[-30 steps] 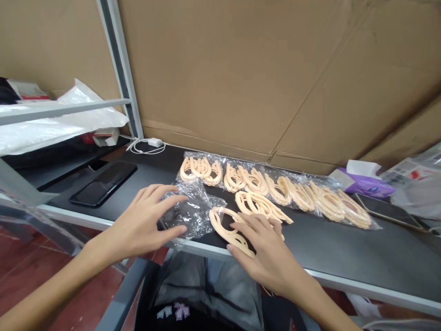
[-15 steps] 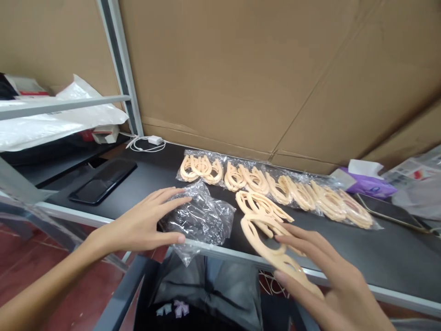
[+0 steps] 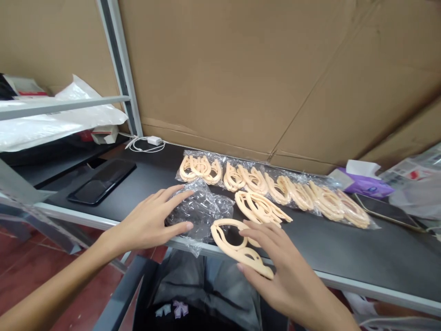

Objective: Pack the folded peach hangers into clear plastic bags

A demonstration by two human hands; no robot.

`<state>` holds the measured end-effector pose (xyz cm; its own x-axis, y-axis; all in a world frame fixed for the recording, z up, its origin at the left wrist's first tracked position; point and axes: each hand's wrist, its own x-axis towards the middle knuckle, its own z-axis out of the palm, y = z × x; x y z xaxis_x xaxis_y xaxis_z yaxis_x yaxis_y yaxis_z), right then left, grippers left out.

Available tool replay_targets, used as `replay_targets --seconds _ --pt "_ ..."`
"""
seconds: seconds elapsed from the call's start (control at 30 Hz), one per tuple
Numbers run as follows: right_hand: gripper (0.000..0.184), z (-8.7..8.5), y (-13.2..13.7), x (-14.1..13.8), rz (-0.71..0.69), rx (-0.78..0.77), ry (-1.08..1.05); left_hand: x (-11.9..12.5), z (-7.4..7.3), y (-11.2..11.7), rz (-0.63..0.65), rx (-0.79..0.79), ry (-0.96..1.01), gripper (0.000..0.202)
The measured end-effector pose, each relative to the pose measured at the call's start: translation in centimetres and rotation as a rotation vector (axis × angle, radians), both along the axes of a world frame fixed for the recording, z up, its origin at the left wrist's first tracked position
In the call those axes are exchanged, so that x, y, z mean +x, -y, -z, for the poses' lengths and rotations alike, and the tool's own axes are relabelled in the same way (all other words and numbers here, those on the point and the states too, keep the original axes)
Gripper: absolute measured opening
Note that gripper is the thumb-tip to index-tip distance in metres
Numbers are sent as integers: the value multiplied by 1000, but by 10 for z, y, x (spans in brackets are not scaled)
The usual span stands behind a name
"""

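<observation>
My right hand [image 3: 275, 262] pinches a cream plastic folding hanger [image 3: 229, 250] between thumb and fingers, above the shelf's front edge. Its folded arms form curved loops. My left hand [image 3: 155, 216] lies with fingers spread at the left side of crumpled clear plastic bags [image 3: 203, 209], fingertips and thumb touching the film. Just behind the held hanger, a few loose cream hangers [image 3: 257, 207] overlap on the black shelf. Along the back runs a row of bagged hangers [image 3: 253, 178], several to a row, in clear film.
At the left of the black shelf [image 3: 344, 248] lies a dark phone [image 3: 103, 181], with a white charger [image 3: 154, 140] and cable behind. A purple tissue pack [image 3: 368, 184] and another phone [image 3: 387, 211] are at the right. Cardboard [image 3: 258, 78] walls the back.
My right hand has carried the hanger leftward, close to the plastic bags. My left hand has shifted slightly right over the film. The row of bagged hangers stays put.
</observation>
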<state>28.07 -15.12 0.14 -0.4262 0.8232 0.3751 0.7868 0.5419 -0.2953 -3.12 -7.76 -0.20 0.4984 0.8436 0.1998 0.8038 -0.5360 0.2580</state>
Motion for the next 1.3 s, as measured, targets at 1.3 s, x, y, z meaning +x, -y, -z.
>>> replay_targets --seconds 1.3 --pt "43 25 -33 -4 91 -10 -140 -10 11 -16 -11 -155 494 66"
